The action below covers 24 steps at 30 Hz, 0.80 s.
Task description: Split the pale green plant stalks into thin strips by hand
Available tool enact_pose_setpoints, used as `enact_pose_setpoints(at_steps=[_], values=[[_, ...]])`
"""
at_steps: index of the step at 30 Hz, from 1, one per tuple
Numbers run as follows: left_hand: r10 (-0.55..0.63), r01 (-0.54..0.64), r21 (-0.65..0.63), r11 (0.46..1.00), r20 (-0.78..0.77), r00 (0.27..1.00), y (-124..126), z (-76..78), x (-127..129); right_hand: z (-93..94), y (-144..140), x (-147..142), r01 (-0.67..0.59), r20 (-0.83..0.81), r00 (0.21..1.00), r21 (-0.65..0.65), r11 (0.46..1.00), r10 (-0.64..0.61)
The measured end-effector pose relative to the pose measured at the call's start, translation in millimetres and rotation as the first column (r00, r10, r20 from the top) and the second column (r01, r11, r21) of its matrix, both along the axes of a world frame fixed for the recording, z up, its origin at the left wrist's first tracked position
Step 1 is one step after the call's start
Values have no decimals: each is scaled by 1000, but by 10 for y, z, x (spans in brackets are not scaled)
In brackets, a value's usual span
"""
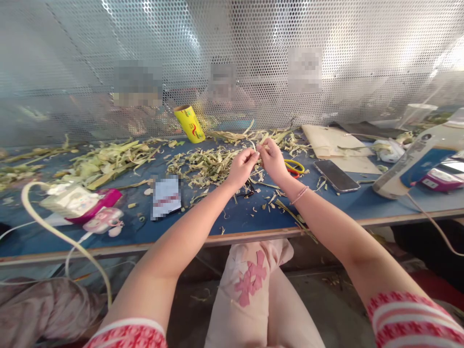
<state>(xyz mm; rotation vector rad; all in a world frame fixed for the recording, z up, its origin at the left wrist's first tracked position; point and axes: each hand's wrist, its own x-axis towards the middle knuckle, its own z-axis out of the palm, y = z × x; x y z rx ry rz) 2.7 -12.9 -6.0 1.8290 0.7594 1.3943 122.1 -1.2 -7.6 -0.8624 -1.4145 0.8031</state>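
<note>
Two hands, left [242, 168] and right [271, 155], meet fingertip to fingertip, pinched shut, probably on a thin pale strip, above the pile of dry shreds [206, 166]. A light, close pinch should spare it. Loose scraps and a yellow loop [303, 167] crowd the right wrist; a phone [336, 175] lies beyond.

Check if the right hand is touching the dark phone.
Apart: the head view shows blue tabletop and a yellow loop between the right hand and the dark phone.
</note>
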Motion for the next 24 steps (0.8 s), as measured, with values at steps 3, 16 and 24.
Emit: enact_pose_setpoints(at_steps=[3,16,24], values=[[40,-40,2,999,22,999,38,-12,-6,32,-31,-15,-62,-42,997,-38,997,60],[169,-168,-21,986,93,981,141,-8,-78,153,-119,99,-178,164,970,-24,984,180],[57,-45,-69,997,175,983,189,-2,-86,139,-87,124,-194,227,959,74,978,173]])
